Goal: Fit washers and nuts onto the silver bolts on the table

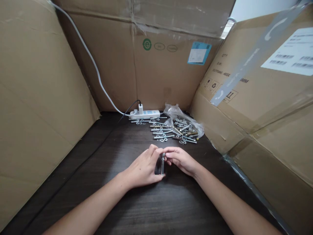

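Bolt (pixel 162 167): gleaming silver, showing a smooth round shank and a wider nut-like piece (pixel 164 154) near its far end.
Bolt's place: sitting between the hands, nearer than the loose bolts (pixel 163 137).
Left hand (pixel 144 168): bending into a C, pinching the bolt end to end between thumb and finger.
Right hand (pixel 181 159): curling nearly closed, fingertips meeting the nut-like piece; I cannot tell whether they are gripping.
Tabletop (pixel 97 182): spreading dark and wood-grained.
Cardboard walls (pixel 156 75): enclosing left, back and right.
Long axis: running near-vertical in view, nut-like end pointing away or up.
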### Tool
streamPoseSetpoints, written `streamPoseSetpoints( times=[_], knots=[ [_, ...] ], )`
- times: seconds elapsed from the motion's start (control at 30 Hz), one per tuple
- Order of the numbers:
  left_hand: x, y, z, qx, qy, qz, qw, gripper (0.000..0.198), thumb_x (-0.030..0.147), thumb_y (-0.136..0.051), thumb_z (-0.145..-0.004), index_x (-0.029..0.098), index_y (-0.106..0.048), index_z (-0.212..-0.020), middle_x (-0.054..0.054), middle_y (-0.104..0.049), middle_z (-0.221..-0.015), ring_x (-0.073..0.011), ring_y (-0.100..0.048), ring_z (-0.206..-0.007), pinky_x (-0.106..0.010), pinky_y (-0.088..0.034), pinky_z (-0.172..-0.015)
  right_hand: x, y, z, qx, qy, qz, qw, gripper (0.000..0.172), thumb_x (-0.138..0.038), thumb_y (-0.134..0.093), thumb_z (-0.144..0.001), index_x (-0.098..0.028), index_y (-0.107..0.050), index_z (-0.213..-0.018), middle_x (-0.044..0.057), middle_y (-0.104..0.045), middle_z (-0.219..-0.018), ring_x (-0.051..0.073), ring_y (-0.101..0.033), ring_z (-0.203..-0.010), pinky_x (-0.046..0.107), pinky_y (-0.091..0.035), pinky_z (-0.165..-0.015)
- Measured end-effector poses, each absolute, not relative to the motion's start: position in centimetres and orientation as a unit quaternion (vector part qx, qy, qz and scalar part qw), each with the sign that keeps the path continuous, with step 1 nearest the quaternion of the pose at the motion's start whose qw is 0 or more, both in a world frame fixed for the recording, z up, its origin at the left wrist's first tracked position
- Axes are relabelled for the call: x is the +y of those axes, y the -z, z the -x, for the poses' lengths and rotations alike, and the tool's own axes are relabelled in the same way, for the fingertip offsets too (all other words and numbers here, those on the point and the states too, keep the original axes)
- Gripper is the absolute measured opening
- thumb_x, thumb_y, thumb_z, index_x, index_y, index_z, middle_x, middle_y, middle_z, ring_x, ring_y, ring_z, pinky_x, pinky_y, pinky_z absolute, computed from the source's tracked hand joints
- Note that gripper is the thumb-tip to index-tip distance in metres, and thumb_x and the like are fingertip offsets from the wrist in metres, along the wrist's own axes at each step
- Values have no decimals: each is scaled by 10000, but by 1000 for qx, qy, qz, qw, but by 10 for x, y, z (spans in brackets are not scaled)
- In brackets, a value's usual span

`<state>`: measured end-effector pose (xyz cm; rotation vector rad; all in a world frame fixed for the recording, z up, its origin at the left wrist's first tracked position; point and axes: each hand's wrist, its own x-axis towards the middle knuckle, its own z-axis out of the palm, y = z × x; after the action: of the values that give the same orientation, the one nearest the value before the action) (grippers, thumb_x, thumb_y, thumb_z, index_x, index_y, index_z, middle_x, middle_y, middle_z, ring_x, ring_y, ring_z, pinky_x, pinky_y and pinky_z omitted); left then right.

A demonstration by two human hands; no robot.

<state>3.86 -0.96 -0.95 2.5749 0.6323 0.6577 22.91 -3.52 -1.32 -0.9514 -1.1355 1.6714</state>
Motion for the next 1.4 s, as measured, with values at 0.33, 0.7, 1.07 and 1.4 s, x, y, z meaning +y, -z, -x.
streamPoseSetpoints(
  times=[0.33, 0.7, 1.07, 1.4],
  knots=[
    [-10, 9, -38, 218, -239, -920, 222, 746, 239, -726, -658, 265, -306, -1274, -41, -413, -1048, -198, -542, -880, -386, -521, -774, -36, 16, -231, -462, -679, 368, 436, 205, -275, -702, -720, -148, -692, -880, 29, -577, -793, 117, -470, -694, 242, -338, -587],
    [-11, 7, -38, 221, -227, -922, 222, 704, 231, -706, -671, 272, -314, -1255, -38, -399, -1050, -192, -543, -871, -391, -522, -778, -37, 14, -227, -454, -681, 366, 444, 210, -288, -670, -732, -183, -642, -912, 11, -540, -821, 118, -457, -705, 232, -352, -591],
    [-10, 10, -38, 229, -225, -924, 209, 745, 234, -720, -671, 253, -299, -1286, -50, -404, -1066, -197, -541, -875, -396, -527, -789, -36, 15, -227, -475, -658, 374, 449, 161, -284, -698, -722, -185, -635, -832, -12, -516, -751, 105, -409, -648, 244, -317, -598],
    [-10, 10, -38, 229, -224, -923, 212, 745, 231, -702, -687, 272, -282, -1301, -48, -397, -1070, -200, -536, -890, -408, -520, -805, -36, 15, -228, -478, -649, 384, 451, 141, -276, -670, -724, -169, -646, -812, 4, -533, -765, 117, -423, -674, 252, -325, -622]
  ],
)
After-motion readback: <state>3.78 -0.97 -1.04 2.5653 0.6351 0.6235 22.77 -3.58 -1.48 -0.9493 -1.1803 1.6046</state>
